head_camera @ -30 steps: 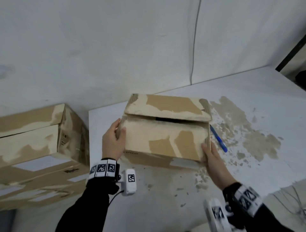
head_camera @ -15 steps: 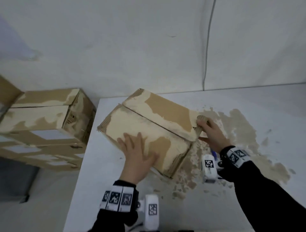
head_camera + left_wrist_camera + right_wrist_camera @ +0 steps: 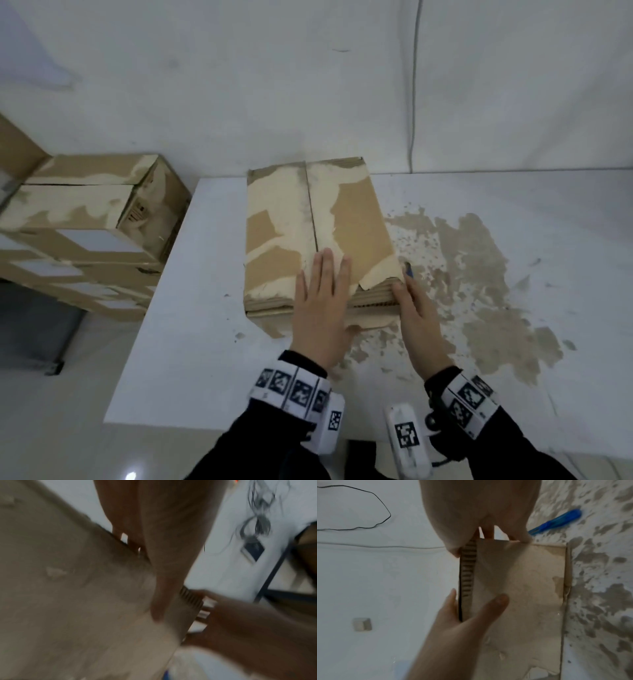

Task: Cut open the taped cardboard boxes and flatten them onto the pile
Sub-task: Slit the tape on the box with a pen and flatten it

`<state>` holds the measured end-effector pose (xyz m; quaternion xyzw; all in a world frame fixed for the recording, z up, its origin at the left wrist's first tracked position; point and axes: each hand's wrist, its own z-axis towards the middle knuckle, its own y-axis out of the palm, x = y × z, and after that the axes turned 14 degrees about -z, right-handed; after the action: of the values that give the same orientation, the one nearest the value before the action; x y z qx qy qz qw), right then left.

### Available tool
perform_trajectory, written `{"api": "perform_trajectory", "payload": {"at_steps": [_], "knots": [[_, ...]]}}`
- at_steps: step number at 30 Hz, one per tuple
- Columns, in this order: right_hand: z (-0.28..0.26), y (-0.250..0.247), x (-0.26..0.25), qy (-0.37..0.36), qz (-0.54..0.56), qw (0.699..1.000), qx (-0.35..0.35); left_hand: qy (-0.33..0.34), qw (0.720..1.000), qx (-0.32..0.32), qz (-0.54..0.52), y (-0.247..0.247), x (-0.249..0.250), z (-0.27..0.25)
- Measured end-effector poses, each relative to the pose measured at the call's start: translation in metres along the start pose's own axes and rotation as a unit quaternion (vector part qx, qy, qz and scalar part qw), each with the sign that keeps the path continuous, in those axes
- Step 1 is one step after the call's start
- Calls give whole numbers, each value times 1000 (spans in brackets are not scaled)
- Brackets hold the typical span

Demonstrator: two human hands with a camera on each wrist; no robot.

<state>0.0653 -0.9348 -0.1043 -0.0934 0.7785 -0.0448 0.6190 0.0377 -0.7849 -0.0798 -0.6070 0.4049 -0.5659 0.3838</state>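
A taped cardboard box (image 3: 356, 219) with torn white patches lies on the white table (image 3: 205, 359), its centre seam running away from me. My left hand (image 3: 322, 301) lies flat on the box top by the near edge, fingers straight, thumb down on the near face (image 3: 488, 605). At the near right corner my right hand (image 3: 411, 308) holds the box, thumb on the corrugated edge (image 3: 453, 550) and fingers round the right side. A blue cutter (image 3: 408, 270) (image 3: 556, 522) lies on the table just past those fingers. The left wrist view is blurred, showing cardboard (image 3: 68, 588).
Several cardboard boxes are piled at the left, below the table's edge (image 3: 85, 219). The tabletop right of the box is worn to brown patches (image 3: 479, 274). A white wall with a thin cable (image 3: 414, 102) stands close behind the table.
The box has been turned on the table, so its seam now runs away from me. My left hand went from its left end onto the top; my right hand shifted to the near right corner.
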Motion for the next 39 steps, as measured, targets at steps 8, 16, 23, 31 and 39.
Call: {"api": "perform_trajectory", "payload": {"at_steps": [8,16,23,31,39], "knots": [[20,-7,31,167,56,984,-19,82,992,101,4,9,-29,2],[16,-11,-22,-78,138,987,36,41,891,200,-405,-30,-36,-5],[19,22,-72,-364,-171,915,-18,-120,754,193,-616,-8,-50,-27],[5,99,-50,-480,-313,808,-138,-112,818,343,-447,-54,-84,-49],[53,-20,38,23,-401,908,120,-198,820,294,-450,-25,-113,-51]]}}
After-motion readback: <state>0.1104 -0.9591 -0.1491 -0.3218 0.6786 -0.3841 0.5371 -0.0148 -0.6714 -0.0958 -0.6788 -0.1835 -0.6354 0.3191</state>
